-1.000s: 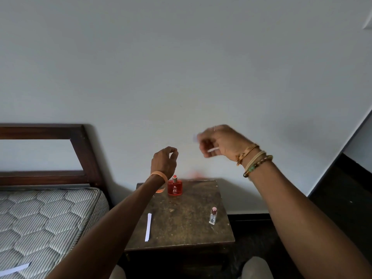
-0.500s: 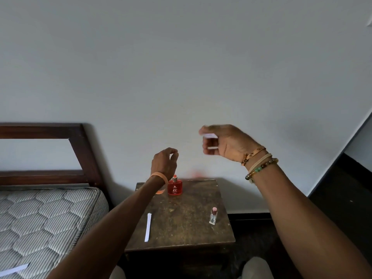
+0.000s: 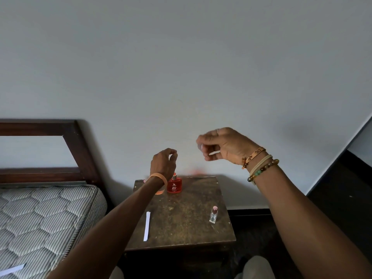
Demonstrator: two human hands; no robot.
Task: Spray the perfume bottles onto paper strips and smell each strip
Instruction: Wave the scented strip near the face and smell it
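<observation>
Your right hand (image 3: 223, 146) pinches a paper strip (image 3: 214, 153) in curled fingers above the table (image 3: 181, 234). On your left hand (image 3: 164, 162) the thumb meets the forefinger; whether it holds anything cannot be determined. The red bottle (image 3: 174, 185), containing red liquid, stands at the table's rear. The small clear bottle (image 3: 213, 214) stands on the right, and a spare strip (image 3: 147, 226) lies on the left.

Right hand (image 3: 225, 146) raised above the table (image 3: 191, 228), fingers curled round a white strip (image 3: 214, 152); only a short, blurred bit of it shows. Bracelets (image 3: 261, 166) on that wrist.

Left hand (image 3: 163, 163) raised, fingers curled to the thumb, nothing seen in them. Orange band (image 3: 159, 178) on that wrist.

Red bottle (image 3: 174, 185) upright at the table's far edge, just beside the left wrist. Small clear bottle (image 3: 213, 215) upright near the right edge. Second strip (image 3: 147, 226) flat on the left side.

Mattress (image 3: 40, 214) to the left, with a third strip (image 3: 12, 269) lying on it.
</observation>
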